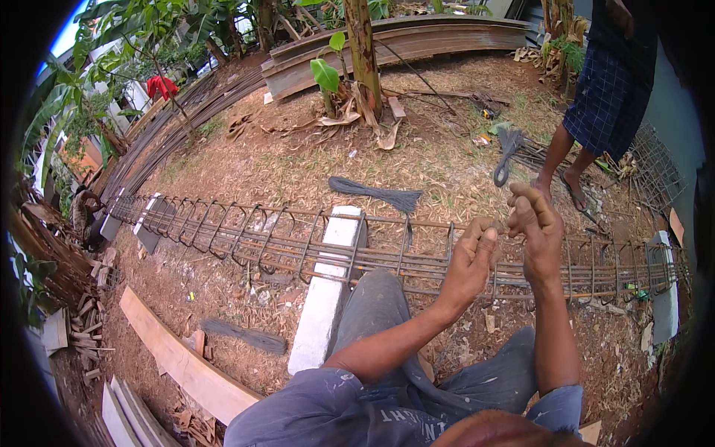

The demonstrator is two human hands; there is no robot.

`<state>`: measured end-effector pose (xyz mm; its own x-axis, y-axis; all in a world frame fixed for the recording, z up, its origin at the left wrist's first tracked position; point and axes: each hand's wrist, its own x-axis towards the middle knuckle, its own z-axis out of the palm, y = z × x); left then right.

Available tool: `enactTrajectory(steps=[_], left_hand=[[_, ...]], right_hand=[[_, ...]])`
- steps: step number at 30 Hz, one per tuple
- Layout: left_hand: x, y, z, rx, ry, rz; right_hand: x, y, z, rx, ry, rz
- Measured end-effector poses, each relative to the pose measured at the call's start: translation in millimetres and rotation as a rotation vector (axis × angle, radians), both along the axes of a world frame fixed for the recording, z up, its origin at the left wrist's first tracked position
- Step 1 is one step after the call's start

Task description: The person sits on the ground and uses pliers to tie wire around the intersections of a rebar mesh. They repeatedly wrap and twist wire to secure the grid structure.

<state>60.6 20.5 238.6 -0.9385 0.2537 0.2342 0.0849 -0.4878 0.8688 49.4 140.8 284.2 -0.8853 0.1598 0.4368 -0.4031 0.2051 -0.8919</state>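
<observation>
A long cage of rusty steel bars (pixel 387 261) with bent stirrups runs from left to right in front of me, resting on white blocks (pixel 320 313). Above its right half, my left hand (pixel 474 257) is raised with its fingers curled and thumb up. Beside it, slightly higher, my right hand (pixel 538 235) is closed too, fingers bent against the thumb. Anything thin between the fingers is too small to make out. Beyond the cage lies a bundle of dark tie wire (pixel 376 195); a second wire bundle (pixel 246 337) is on the ground at near left.
A looped wire bundle (pixel 508 155) lies near the feet of another person (pixel 607 97), who stands at far right. A wooden plank (pixel 179 357) lies at near left. Stacked boards (pixel 417 45) and a banana trunk (pixel 363 59) are at the back. Long bars (pixel 208 112) stretch along the far left.
</observation>
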Motion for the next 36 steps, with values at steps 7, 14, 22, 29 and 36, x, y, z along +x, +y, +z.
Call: enactTrajectory(steps=[7,14,22,29,36], left_hand=[[-33,12,-33,-0.132,-0.006,0.103],[-59,12,-80,-0.018,-0.130,0.133],[-121,-52,-33,0.145,-0.138,0.704],[-111,-191,46,0.117,-0.490,1.456],[-29,-268,177,-0.036,-0.767,1.742]], right_hand=[[-33,10,-49,-0.074,-0.040,0.012],[-79,12,-102,-0.002,-0.196,0.114],[-59,-3,-149,-0.142,-0.892,0.811],[9,-42,-10,0.362,-0.719,0.606],[0,-73,144,0.511,-0.999,1.025]])
